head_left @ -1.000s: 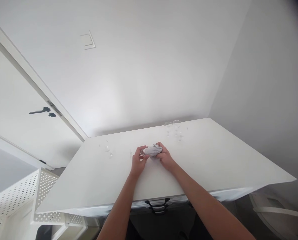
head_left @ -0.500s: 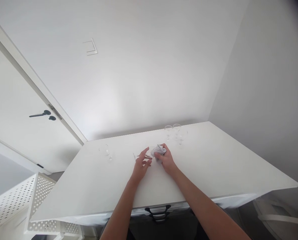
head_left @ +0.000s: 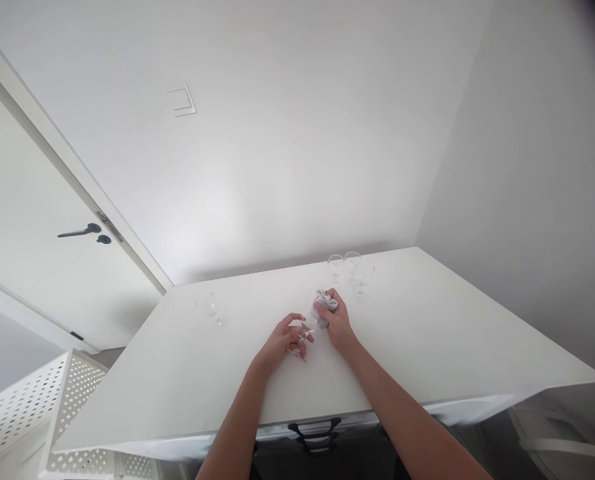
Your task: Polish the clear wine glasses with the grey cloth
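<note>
In the head view there are two hands, and both are busy. The left hand has its fingers bent around the stem of one clear glass. This glass is tipped, not standing up, and it is over the front middle part of the white table. The right hand is squeezing one pale gray cloth, all bunched up. The cloth is right next to the top end of the glass. I can't tell if the cloth is inside the glass or around it, because the clear part is hard to see.

Four more glasses stand up on the table. One lone glass is on the left side, well apart from the hands. Three grouped glasses stand close together near the back, past the right hand. That makes five glasses and one cloth.

Over on the left is one door with one dark door handle. One square plate is on the wall.
</note>
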Tool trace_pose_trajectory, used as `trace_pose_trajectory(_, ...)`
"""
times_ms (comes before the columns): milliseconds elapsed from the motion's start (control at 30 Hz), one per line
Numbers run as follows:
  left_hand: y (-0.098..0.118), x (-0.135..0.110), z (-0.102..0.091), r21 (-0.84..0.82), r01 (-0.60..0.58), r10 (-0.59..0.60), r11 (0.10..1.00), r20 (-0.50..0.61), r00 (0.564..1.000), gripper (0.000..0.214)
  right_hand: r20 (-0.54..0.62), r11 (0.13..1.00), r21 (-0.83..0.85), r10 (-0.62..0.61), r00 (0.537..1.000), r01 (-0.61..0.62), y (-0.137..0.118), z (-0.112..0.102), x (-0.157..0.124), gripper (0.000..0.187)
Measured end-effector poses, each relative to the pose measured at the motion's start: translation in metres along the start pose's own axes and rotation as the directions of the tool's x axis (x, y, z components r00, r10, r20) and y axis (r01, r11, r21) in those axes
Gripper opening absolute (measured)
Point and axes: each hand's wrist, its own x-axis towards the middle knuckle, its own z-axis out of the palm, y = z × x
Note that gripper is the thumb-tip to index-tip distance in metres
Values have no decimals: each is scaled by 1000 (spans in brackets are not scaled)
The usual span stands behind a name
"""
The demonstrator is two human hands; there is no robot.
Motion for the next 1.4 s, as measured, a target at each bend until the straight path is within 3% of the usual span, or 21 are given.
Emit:
trace_pose_trajectory(100, 0, -2, 2, 111, -37, 35, 993, 18, 999, 58, -10, 999, 33, -12, 1000, 12, -3, 2, 0, 42)
trace_pose_trajectory(233, 0, -1, -3, 104, -137, 147, 985, -94, 985, 55, -148, 976, 217, 16, 989, 17, -5, -3, 9, 46)
trace_pose_trajectory(367, 3, -1, -4, 84, -196, 209, 977, -197, 958, 53, -207, 962, 232, 196, 958, -146, 3, -9, 15, 46)
trace_pose_trajectory(533, 4, -4, -1, 127, -184, 202, 975, -140, 969, 52, -224, 939, 166, 332, 916, -300, 1, 0, 8, 54)
trace_pose_trajectory(733, -4, 0, -8, 117, -209, 229, 971, -207, 951, 52, -61, 888, 249, 414, 908, -388, -16, 0, 2, 59)
trace_pose_trajectory(933, -3, 1, -9, 17, -220, 217, 975, -255, 942, 49, 57, 912, 169, 369, 928, -373, -19, -7, -1, 103)
trace_pose_trajectory(1000, -2, 0, -8, -13, -218, 209, 976, -240, 948, 48, 99, 924, 140, 345, 933, -357, -20, -6, -1, 108)
trace_pose_trajectory(1233, 1, -4, -3, -27, -155, 152, 988, -87, 985, 46, 111, 949, 35, 309, 944, -315, -11, -4, -1, 96)
trace_pose_trajectory(1400, -4, -4, -4, -70, -21, 23, 997, 17, 1000, 45, 293, 932, 82, 315, 903, -352, -15, -6, -4, 84)
